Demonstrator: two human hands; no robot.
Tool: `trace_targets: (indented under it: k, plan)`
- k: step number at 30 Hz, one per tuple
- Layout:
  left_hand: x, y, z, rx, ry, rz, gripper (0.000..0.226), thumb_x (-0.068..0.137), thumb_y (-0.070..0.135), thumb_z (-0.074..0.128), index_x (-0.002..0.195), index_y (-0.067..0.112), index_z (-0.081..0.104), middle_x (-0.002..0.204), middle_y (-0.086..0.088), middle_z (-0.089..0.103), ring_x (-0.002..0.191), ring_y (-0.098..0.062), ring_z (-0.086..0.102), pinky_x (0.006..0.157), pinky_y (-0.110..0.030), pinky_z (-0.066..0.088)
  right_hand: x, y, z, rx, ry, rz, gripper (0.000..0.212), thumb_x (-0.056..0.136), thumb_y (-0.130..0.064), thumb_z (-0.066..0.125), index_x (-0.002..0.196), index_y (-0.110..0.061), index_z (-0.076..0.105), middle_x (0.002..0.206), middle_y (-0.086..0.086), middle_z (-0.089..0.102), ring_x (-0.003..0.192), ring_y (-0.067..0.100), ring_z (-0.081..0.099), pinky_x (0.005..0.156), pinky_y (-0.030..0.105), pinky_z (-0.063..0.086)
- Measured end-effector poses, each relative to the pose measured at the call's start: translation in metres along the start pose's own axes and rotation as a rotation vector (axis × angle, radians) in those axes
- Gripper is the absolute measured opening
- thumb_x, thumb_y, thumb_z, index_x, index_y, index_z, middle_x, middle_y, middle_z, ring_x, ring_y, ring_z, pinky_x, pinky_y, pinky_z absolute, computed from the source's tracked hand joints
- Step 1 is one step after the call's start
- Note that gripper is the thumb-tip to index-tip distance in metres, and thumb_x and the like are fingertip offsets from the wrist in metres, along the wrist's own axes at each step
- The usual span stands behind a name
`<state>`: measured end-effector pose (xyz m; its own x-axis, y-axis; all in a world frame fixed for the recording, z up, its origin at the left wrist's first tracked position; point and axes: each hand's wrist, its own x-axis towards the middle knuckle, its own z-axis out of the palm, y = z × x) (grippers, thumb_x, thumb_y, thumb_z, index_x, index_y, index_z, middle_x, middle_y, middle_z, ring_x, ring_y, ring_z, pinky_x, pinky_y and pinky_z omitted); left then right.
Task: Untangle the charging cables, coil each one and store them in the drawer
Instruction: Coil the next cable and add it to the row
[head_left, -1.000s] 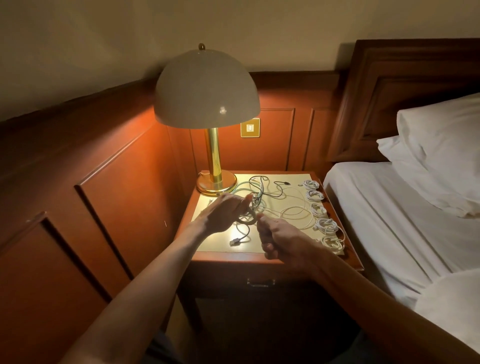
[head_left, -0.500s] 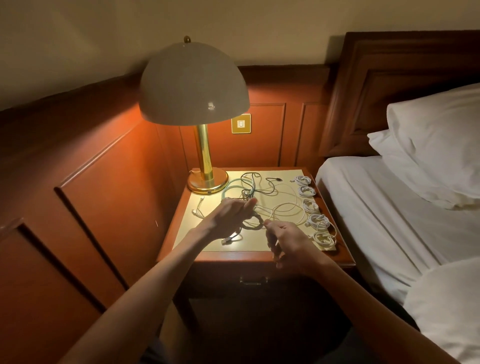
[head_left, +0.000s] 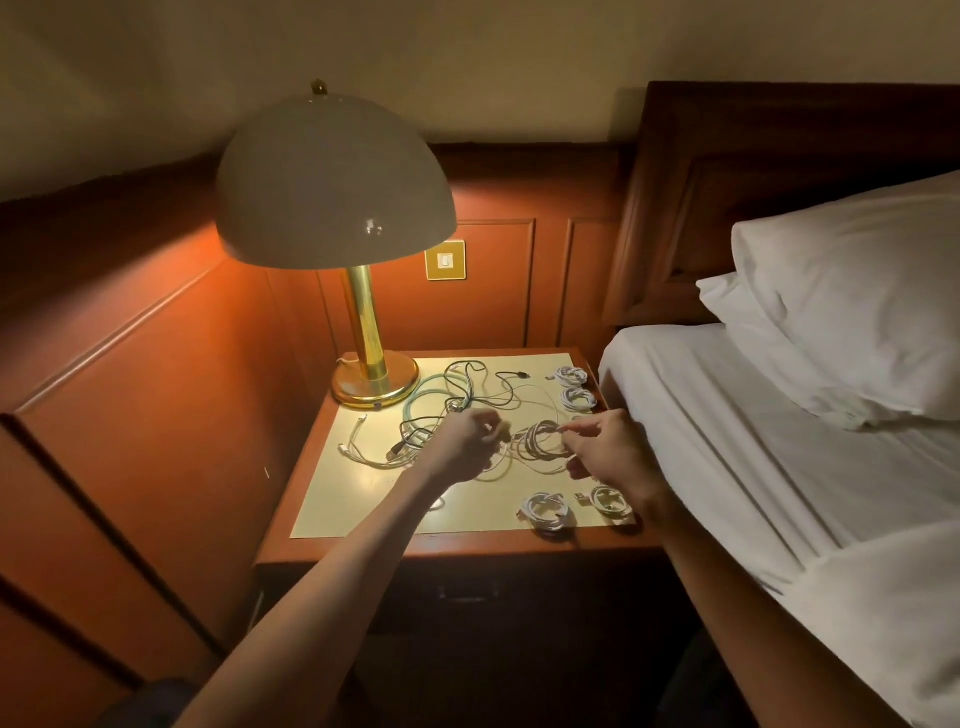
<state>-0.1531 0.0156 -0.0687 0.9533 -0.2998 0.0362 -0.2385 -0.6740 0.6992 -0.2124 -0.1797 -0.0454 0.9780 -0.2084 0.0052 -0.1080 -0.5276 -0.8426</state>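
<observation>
White coils (head_left: 548, 511): 4 | grey coil (head_left: 540, 441): 1 | left hand (head_left: 465, 447), right hand (head_left: 610, 452) pinching

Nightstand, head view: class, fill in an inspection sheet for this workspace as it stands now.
Surface: nightstand top, pale inlay with a wooden rim.
Job's things: at least four coiled white cables along the right and front edges; drawer appears shut.
Clutter: nothing seen.
Grippers: left hand and right hand each hold the half-wound coil, fingers curled.
Cables: loose tangle of black, teal and white strands beside the lamp.
Surroundings: wall switch; bed to the right.
</observation>
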Motion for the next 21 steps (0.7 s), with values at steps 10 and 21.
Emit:
trace_targets:
  k: [10,21]
  plan:
    - [0.037,-0.034,0.069,0.565,-0.004,0.334,0.029,0.097,0.027,0.060,0.125,0.028,0.065,0.105,-0.002,0.056,0.083,-0.023,0.063,0.066,-0.035,0.053,0.055,0.048,0.007,-0.255,0.062,0.078,0.014,0.088,-0.012,0.067,0.100,-0.012,0.073,0.093,0.006,0.073,0.054,0.014,0.069,0.055,0.030,0.061]
    - [0.076,-0.039,0.032,0.359,0.311,0.301,0.019,0.101,0.025,0.047,0.101,0.009,0.058,0.098,-0.001,0.056,0.068,-0.018,0.057,0.058,-0.031,0.052,0.073,0.060,0.023,-0.176,0.044,0.134,0.017,0.089,-0.010,0.068,0.104,-0.007,0.075,0.089,0.007,0.074,0.055,0.012,0.071,0.054,0.026,0.060]
